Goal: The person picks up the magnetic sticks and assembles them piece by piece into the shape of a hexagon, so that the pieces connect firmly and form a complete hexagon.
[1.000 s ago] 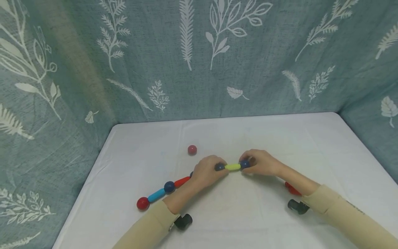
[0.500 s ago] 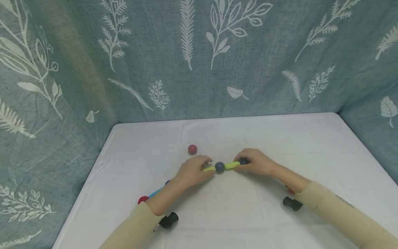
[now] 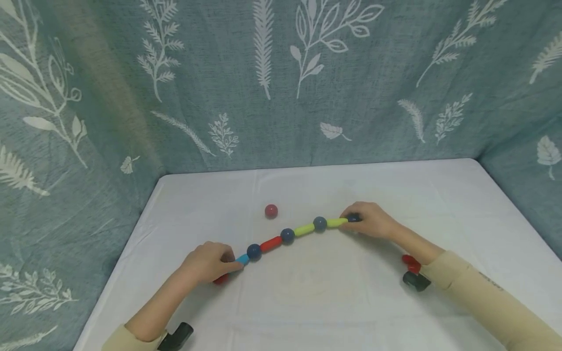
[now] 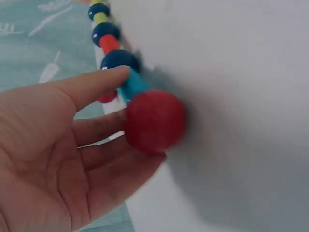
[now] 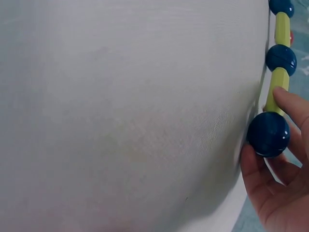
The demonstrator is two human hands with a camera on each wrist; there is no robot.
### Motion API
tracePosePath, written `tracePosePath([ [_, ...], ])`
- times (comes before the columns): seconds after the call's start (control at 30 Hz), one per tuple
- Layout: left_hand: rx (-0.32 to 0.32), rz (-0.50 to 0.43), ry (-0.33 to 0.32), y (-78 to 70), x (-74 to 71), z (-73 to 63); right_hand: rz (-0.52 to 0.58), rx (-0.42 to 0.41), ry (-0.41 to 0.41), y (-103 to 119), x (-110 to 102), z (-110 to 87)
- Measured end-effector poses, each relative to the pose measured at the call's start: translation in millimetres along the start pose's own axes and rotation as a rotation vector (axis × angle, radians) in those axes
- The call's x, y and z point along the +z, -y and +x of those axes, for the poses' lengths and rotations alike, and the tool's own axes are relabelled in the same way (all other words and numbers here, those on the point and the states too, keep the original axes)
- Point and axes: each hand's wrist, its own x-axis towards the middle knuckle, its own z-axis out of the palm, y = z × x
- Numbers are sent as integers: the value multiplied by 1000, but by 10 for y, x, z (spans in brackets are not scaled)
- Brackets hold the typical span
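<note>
A curved chain of toy balls and rods stretches between my two hands over the white table. From its left end come a red ball (image 4: 155, 121), a light blue rod (image 3: 243, 259), a dark blue ball (image 3: 254, 252) and a red rod (image 3: 270, 243). Yellow-green rods (image 3: 305, 230) and more dark blue balls follow. My left hand (image 3: 204, 265) pinches the left end, thumb on the light blue rod and fingers behind the red ball. At the other end, my right hand (image 3: 372, 220) grips the last dark blue ball (image 5: 269, 135), its thumb on the adjoining yellow-green rod (image 5: 277, 89).
A loose red ball (image 3: 271, 211) lies on the white-covered table (image 3: 325, 302) behind the chain. Red pieces (image 3: 411, 263) sit partly behind the right sleeve. A wrist camera (image 3: 176, 336) juts from the left arm. A leaf-patterned curtain (image 3: 281, 122) borders the table.
My left hand has slid along the chain from the yellow-green rods to its left end. The chain has shifted; its middle and right end now sit slightly farther back.
</note>
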Motion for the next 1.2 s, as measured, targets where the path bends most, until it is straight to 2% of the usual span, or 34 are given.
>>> tracePosePath([
  [0.1,13,-104,11,33,89,-47,25,5,-8,-6,-5,16],
  [0.2,53,-206,25,2,207,-68,31,4,-20,-5,2,35],
  [0.37,142,-342,69,-121,381,-106,17,30,-40,8,20,70],
  [0.5,232,-393,130,-242,481,-148,11,38,-45,28,28,98],
  [0.6,359,-312,118,-347,535,-179,17,34,-42,51,32,114],
  [0.67,517,-199,44,-405,556,-197,21,31,-38,64,39,122],
  [0.77,765,26,-70,-462,552,-180,23,24,-33,73,45,130],
  [0.83,903,169,-99,-482,537,-146,21,24,-35,74,47,128],
  [0.87,945,212,-77,-498,528,-122,22,20,-36,75,46,128],
  [0.93,986,273,-22,-536,522,-86,23,19,-35,74,49,127],
  [1.03,965,290,42,-619,533,-62,27,23,-29,80,62,139],
  [1.1,937,305,42,-680,553,-47,31,26,-26,94,72,153],
  [1.2,916,359,-7,-766,593,-24,42,19,-26,134,93,181],
])
